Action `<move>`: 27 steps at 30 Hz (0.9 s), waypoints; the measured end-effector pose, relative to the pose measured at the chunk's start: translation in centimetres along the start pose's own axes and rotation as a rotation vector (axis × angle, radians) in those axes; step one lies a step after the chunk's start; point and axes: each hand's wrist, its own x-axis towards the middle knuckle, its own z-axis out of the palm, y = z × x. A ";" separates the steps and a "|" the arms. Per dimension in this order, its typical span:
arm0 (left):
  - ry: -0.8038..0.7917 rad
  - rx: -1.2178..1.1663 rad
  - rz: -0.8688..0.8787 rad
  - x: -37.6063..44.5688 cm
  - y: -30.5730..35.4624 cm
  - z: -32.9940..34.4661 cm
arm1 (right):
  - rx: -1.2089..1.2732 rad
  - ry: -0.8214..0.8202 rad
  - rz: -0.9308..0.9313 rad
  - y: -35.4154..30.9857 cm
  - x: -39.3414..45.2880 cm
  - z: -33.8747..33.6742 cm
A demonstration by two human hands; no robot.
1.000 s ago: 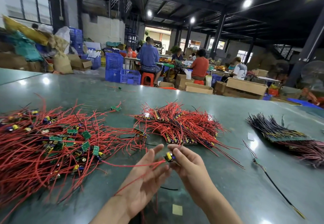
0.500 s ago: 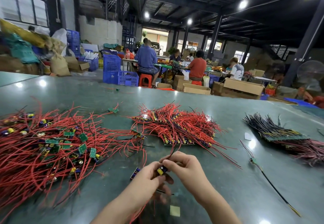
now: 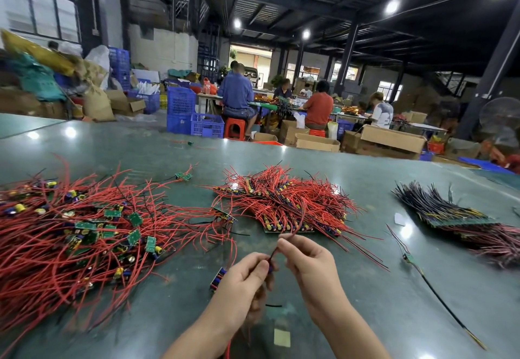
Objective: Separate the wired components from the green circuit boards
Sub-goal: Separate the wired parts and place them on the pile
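Note:
Low in the middle of the view, my left hand curls round a small wired component; a board strip with blue and yellow parts shows at its left side. My right hand pinches a red wire that rises from between the two hands. A big loose heap of red-wired green boards lies at the left. A tidier pile of red-wired boards sits just beyond my hands.
The green table holds a stack of dark-wired boards at the right, one loose board with a black wire, and a yellow paper square near me. Beyond the far edge, people sit among blue crates and cardboard boxes.
Both hands drew nearer to me and closer together. The yellow-and-blue part once held up between the fingertips is now hidden in my left hand, and my right hand pinches the red wire.

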 end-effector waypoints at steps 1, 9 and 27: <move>-0.004 -0.009 0.008 0.0 0.0 -0.1 | -0.038 0.010 -0.036 -0.1 0.0 -0.1; 0.119 0.046 -0.119 0.6 -0.1 -0.7 | -0.044 0.015 -0.075 0.1 0.1 0.0; 0.178 0.226 0.205 0.1 -0.3 -1.0 | -0.076 -0.171 -0.016 -0.1 -0.3 0.0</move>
